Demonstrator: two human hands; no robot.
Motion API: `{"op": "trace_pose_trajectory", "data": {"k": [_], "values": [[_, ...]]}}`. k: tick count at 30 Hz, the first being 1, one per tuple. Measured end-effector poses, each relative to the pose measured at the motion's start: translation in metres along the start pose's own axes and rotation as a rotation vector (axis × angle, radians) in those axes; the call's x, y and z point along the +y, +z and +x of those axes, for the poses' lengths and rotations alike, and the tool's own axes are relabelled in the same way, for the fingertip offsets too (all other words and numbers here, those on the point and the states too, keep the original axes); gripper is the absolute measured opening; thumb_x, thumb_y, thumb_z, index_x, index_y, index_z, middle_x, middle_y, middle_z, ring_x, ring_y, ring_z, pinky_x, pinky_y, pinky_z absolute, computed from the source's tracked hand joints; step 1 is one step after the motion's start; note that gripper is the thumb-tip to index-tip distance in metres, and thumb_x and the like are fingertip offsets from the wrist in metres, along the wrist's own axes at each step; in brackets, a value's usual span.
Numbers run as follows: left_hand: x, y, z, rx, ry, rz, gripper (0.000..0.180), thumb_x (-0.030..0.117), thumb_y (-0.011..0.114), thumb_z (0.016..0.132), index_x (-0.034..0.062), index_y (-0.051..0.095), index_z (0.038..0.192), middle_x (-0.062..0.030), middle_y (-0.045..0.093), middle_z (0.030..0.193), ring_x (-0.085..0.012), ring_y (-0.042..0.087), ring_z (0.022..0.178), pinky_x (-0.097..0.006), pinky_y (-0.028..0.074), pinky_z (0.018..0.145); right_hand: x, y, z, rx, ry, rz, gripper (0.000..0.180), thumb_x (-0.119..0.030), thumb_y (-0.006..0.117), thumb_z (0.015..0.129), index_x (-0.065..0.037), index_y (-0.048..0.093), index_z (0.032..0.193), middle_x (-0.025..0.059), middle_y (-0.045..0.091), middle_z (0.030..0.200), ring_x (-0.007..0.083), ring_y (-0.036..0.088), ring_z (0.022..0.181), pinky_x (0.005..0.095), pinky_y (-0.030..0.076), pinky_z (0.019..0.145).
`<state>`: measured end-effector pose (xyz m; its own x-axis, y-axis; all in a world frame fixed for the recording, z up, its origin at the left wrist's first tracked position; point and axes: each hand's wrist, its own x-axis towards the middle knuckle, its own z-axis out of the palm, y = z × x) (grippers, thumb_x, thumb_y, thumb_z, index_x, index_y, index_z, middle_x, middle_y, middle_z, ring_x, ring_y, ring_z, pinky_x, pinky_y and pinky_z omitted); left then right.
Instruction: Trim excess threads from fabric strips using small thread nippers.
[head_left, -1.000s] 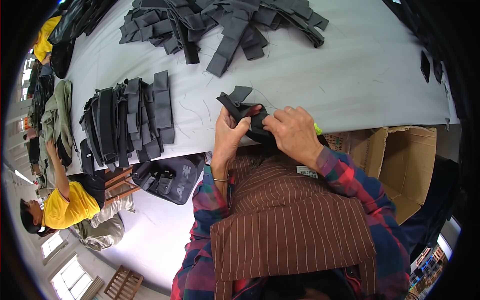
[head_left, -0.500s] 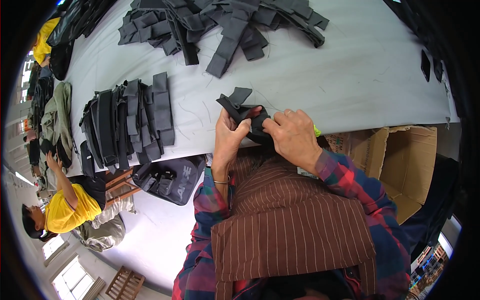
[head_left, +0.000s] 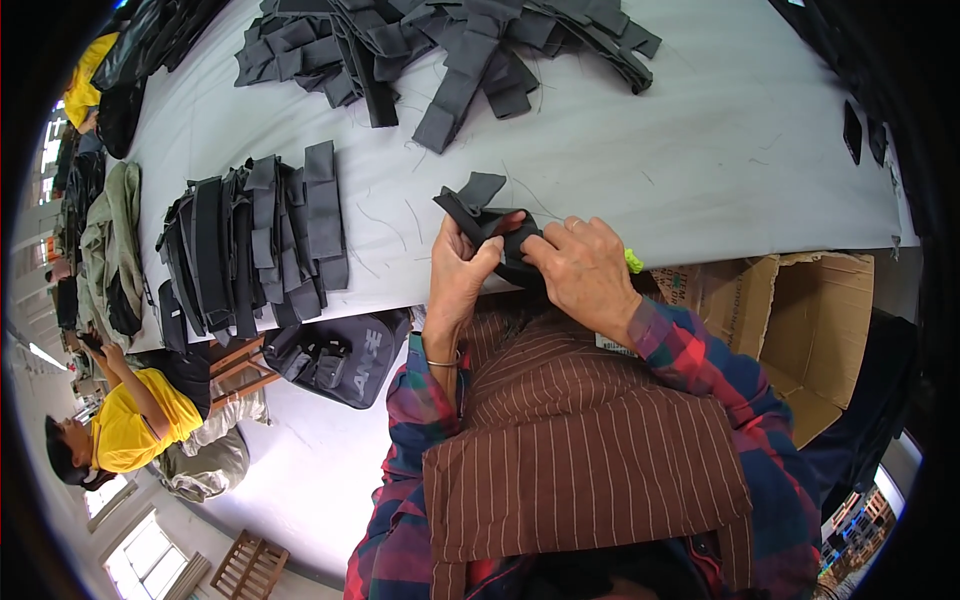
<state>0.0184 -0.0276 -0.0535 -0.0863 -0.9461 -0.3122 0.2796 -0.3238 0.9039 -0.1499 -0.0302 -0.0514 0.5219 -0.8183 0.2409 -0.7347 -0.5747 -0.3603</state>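
**Dark fabric piece [head_left: 521,243] between my two hands**

Head view: my left hand [head_left: 462,268] grips the fabric piece, one fingertip showing in its fold; my right hand [head_left: 585,265] pinches its right end. Its long axis slants from beyond my left fingers down towards my right, near the edge of the worktop [head_left: 570,160]. Left of my hands lies a row of dark strips [head_left: 265,235]; beyond them, a dark heap [head_left: 465,75].
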Motion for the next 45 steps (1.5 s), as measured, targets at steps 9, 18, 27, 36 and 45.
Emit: {"op": "trace_pose_trajectory", "data": {"k": [9,18,27,36,45], "values": [[0.008,-0.017,-0.015,-0.067,-0.024,-0.150,0.043,0.000,0.050,0.080,-0.0062,0.042,0.121,-0.0166,0.062,0.104,-0.0234,0.062,0.095,-0.030,0.048,0.084,0.023,-0.028,0.004,0.010,0.322,0.685,0.012,-0.012,0.062,0.083,-0.004,0.066,0.090,0.0018,0.062,0.075,0.0137,0.058,0.070,0.0282,0.044,0.063],[0.058,-0.005,-0.028,-0.614,-0.295,0.258,0.057,0.008,0.061,0.078,-0.0002,0.038,0.130,-0.0084,0.058,0.102,-0.0121,0.059,0.080,-0.025,0.047,0.066,0.038,-0.051,0.006,0.159,0.515,0.952,0.015,-0.008,0.060,0.086,-0.002,0.064,0.099,-0.0041,0.052,0.072,0.0041,0.044,0.068,0.0199,0.037,0.061],[0.135,-0.126,-0.033,0.572,0.499,1.022,0.062,0.007,0.067,0.073,-0.0006,0.044,0.130,-0.0142,0.052,0.109,-0.0231,0.052,0.103,-0.032,0.042,0.090,0.053,-0.042,-0.009,0.123,0.565,0.914,0.016,-0.008,0.058,0.087,-0.001,0.063,0.100,-0.0040,0.053,0.075,0.0047,0.043,0.068,0.0201,0.035,0.060],[0.182,-0.351,-0.016,0.969,-0.025,1.630,0.074,0.054,0.057,0.082,0.0121,0.036,0.139,-0.0196,0.035,0.141,-0.0443,0.035,0.126,-0.059,0.030,0.099,0.067,-0.014,-0.007,0.144,0.605,0.839,0.017,-0.009,0.058,0.088,-0.001,0.063,0.102,-0.0059,0.050,0.073,0.0030,0.041,0.066,0.0189,0.034,0.058],[0.213,-0.282,-0.022,0.946,0.777,1.364,0.040,0.025,0.064,0.085,0.0085,0.058,0.121,-0.0211,0.049,0.130,-0.0369,0.048,0.119,-0.046,0.039,0.099,0.070,-0.003,-0.011,0.149,0.599,0.732,0.017,-0.011,0.060,0.087,0.000,0.064,0.100,-0.0037,0.054,0.073,0.0045,0.044,0.066,0.0198,0.036,0.059]]}}
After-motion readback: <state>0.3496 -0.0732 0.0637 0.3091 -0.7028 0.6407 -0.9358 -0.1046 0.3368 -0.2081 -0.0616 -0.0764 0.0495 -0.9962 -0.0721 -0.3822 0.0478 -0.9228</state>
